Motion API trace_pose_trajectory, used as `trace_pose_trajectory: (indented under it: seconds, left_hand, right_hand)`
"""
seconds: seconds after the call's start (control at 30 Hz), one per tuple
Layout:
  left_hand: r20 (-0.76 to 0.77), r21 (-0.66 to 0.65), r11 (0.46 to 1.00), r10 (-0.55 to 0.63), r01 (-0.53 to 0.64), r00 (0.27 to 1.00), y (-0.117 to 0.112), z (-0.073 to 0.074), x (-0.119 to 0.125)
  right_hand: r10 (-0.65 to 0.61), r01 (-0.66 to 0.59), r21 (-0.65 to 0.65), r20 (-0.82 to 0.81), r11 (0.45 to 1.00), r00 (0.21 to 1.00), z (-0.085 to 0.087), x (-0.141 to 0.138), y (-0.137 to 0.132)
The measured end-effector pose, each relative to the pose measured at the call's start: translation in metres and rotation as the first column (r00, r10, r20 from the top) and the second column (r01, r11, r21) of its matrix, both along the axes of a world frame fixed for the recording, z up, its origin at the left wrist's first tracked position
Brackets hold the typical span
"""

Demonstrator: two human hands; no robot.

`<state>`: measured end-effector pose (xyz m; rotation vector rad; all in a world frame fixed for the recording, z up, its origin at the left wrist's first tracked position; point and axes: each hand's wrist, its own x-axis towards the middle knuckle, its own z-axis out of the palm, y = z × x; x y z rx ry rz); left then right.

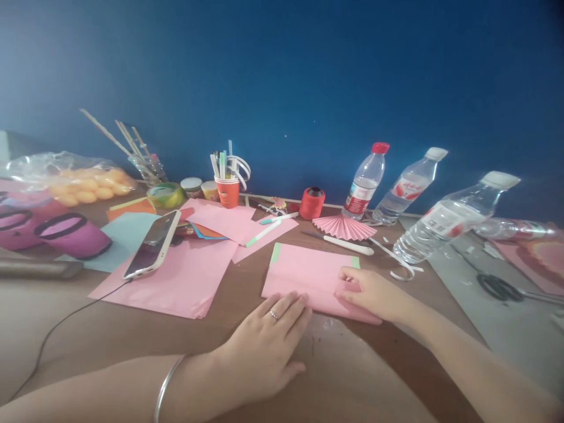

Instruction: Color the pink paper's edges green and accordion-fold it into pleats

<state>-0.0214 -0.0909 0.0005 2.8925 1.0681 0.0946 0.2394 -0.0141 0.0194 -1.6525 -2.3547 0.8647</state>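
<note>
A pink sheet (308, 267) lay on the brown table (238, 335), near the middle. The left hand (268, 341) was flat on its near edge, fingers out straight. The right hand (374, 294) curled over its right side; I couldn't tell if it pinched the paper. A pink fan (346, 229) and a white tool (348, 244) lay just past it. Three bottles (408, 188) stood far right, their labels too blurry to read. A phone (152, 247) was on the left. The wall (282, 88) was blue.

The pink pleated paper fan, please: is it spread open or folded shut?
Spread open; the pink paper fan shows pleats splayed in an arc.
</note>
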Motion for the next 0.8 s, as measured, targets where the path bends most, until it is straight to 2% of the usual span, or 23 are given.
trace_pose_trajectory:
  seconds: [0.2,0.53,0.8]
  left_hand:
    - [0.016,-0.014,1.000,-0.019,0.019,1.000,-0.001,0.003,0.002]
    - [0.066,0.006,0.997,-0.076,0.076,0.995,-0.005,0.005,0.005]
    - [0.074,0.043,0.993,-0.115,0.112,0.991,-0.003,-0.003,0.004]
  right_hand:
    - [-0.002,0.000,0.026,0.085,1.000,0.996,0.002,0.001,-0.002]
    - [0.014,-0.006,-0.096,0.080,0.995,0.997,0.013,0.007,0.006]
    - [0.026,-0.018,-0.061,0.144,0.998,0.989,0.001,0.011,0.012]
